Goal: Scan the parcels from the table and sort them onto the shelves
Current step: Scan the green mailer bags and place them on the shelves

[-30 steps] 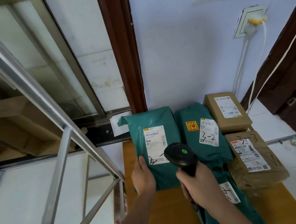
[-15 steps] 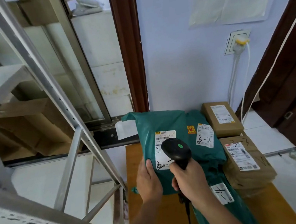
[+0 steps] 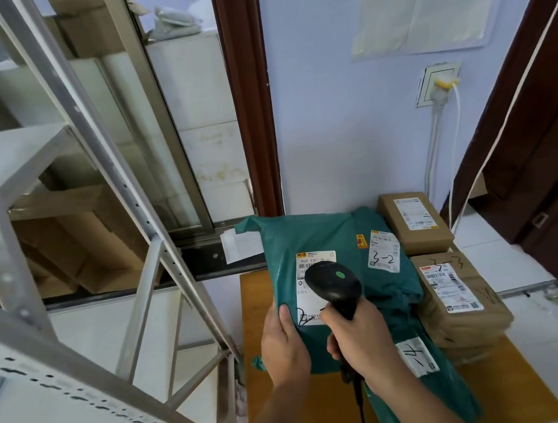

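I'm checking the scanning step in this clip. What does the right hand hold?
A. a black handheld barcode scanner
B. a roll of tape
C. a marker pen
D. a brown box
A: the right hand grips the handle of a black barcode scanner, its head over the white label of the green parcel that the left hand holds.

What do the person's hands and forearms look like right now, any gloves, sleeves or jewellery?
Both the left hand and the right hand are bare: no gloves, rings or watch visible. Both forearms are uncovered down to the bottom edge of the picture, with no sleeve in view. Fingernails look short and plain.
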Demonstrator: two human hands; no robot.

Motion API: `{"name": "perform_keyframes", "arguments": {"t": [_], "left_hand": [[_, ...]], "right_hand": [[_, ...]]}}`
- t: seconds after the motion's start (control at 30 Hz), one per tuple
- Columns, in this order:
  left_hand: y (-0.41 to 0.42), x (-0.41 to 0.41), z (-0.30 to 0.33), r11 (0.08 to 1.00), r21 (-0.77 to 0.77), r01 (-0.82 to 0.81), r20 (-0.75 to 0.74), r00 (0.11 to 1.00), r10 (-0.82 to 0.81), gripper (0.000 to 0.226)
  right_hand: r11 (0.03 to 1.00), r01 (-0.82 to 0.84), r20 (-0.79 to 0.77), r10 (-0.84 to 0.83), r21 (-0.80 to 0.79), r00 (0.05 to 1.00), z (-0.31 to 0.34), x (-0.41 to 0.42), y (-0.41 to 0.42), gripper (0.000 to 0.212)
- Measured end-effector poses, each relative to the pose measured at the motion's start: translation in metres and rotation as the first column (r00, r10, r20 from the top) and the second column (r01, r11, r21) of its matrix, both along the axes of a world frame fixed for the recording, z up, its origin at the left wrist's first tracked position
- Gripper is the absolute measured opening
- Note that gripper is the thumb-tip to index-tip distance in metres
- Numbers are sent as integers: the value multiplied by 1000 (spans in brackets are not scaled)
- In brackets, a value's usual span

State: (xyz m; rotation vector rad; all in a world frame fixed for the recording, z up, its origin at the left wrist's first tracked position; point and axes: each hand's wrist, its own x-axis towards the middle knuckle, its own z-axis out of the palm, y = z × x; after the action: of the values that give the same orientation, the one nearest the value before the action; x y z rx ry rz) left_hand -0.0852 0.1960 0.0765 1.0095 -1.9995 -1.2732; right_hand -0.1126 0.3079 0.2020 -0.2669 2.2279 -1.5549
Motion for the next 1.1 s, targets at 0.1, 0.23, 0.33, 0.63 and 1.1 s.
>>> {"name": "perform_keyframes", "arguments": {"t": [0.1, 0.23, 0.33, 0.63, 1.1], "left_hand": [[-5, 5, 0, 1000, -3, -6, 14, 1000, 6, 49], [-15, 15, 2, 999, 45, 1, 10, 1000, -1, 59], [-23, 27, 6, 991, 130, 36, 8, 999, -37, 70], [-35, 92, 34, 961, 253, 114, -28, 993, -111, 59], [17, 180, 97, 932, 341, 126, -230, 972, -47, 68]], "right_hand": [[1000, -21, -27, 21, 19, 999, 5, 6, 1, 14], [997, -42, -72, 47, 62, 996, 14, 21, 0, 15], [996, -29, -77, 35, 80, 996, 19, 35, 1, 14], [976, 133, -262, -86, 169, 961, 32, 94, 18, 14], [990, 43, -186, -17, 133, 982, 48, 150, 75, 26]]}}
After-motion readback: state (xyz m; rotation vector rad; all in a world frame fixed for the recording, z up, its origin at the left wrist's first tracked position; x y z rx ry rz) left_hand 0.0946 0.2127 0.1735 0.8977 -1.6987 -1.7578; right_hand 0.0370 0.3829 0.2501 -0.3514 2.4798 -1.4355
